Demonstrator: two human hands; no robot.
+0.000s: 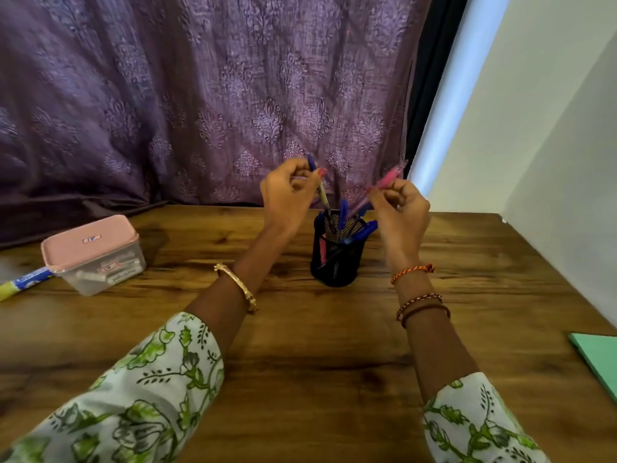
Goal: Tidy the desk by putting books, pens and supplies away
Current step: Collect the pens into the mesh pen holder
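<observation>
At frame centre, a blue-capped pen (pixel 319 185) and a pink pen (pixel 384 185), light and stiff, are pinched mid-barrel by closed left-hand fingers (pixel 302 177) and right-hand fingers (pixel 389 195) above the mesh pen holder (pixel 337 259).

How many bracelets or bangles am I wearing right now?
4 visible. One gold bangle on the left wrist. On the right arm: an orange thread band at the wrist, then a braided band and a brown band lower down. The sleeves could hide more.

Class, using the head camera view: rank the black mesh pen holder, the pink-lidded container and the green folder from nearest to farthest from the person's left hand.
From the left hand:
1. Black mesh pen holder, just right of and below the hand.
2. Pink-lidded container, far left on the desk.
3. Green folder, at the desk's right edge, close to the camera.
</observation>
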